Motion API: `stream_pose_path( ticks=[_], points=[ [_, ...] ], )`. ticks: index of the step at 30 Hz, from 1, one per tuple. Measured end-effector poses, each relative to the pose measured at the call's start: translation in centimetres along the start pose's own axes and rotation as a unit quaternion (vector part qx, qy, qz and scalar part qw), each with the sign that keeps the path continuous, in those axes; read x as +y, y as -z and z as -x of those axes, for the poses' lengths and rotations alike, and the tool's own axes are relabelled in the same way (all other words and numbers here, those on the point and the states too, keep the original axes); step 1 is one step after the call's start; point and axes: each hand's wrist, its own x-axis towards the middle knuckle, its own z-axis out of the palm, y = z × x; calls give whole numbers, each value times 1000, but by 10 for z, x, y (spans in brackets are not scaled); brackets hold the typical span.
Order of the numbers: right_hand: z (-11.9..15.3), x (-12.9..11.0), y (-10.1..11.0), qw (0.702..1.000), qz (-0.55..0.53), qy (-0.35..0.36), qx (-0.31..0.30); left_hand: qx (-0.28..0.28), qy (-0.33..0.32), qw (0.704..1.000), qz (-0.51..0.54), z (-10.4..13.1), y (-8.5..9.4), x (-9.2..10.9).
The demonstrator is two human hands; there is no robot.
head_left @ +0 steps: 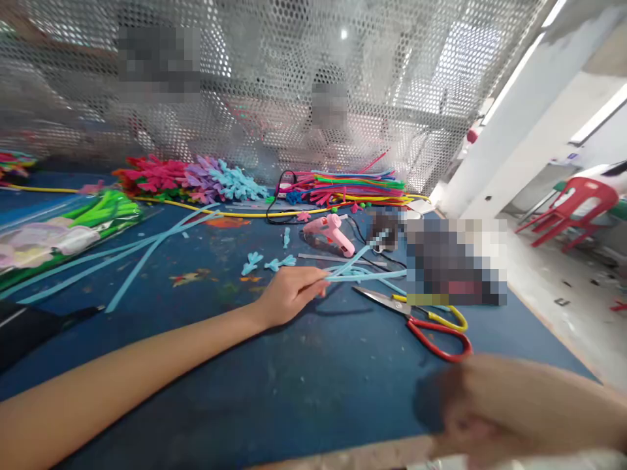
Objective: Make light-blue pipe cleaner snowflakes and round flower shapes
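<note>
My left hand [291, 294] is closed around the ends of several light blue pipe cleaners [365, 274], which fan out to the right above the table. Low on the right, near the table's front edge, my right hand [470, 408] is smeared by motion and its fingers cannot be made out. Between the hands lie red-handled scissors [438, 339], blades pointing left, with a yellow handle [455, 318] behind them. Small light blue twisted pieces [280, 262] rest just beyond my left hand. A pink glue gun [327, 232] lies on its side behind the pipe cleaners.
More light blue pipe cleaners [142, 251] lie at left beside a clear bag of green ones [105, 212]. Bundles of coloured pipe cleaners [353, 189] and bunched red, purple and blue pieces [240, 179] line the back, before a perforated metal screen [274, 85]. A red chair [582, 205] stands right.
</note>
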Motion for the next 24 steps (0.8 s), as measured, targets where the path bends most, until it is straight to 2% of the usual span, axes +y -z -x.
stream_pose_path(
  ticks=[1, 2, 5, 8, 10, 12, 18, 21, 24],
  points=[
    [-17, -14, -2, 998, -21, 38, -47, -1, 30, 999, 37, 0, -6, 13],
    [-35, -25, -5, 996, -46, 63, -52, -11, 54, 996, 73, 1, -12, 25],
    [-87, -37, -18, 979, -170, 91, 72, -49, 102, 983, 143, 1, -27, 50],
    [-114, -27, -29, 945, -283, 75, 145, -49, 138, 975, 169, 0, -37, 59],
    [-117, -18, -33, 918, -359, 66, 155, -71, 138, 970, 189, 0, -43, 61],
    [-113, -14, -31, 907, -386, 81, 149, -88, 146, 959, 224, -1, -49, 62],
    [-99, -15, -20, 922, -307, 169, 166, -83, 225, 908, 344, -8, -63, 59],
    [-99, -13, -20, 924, -280, 174, 193, -83, 228, 906, 348, -9, -63, 58],
    [-101, -12, -23, 917, -304, 157, 206, -36, 223, 916, 331, -7, -61, 61]
  ],
)
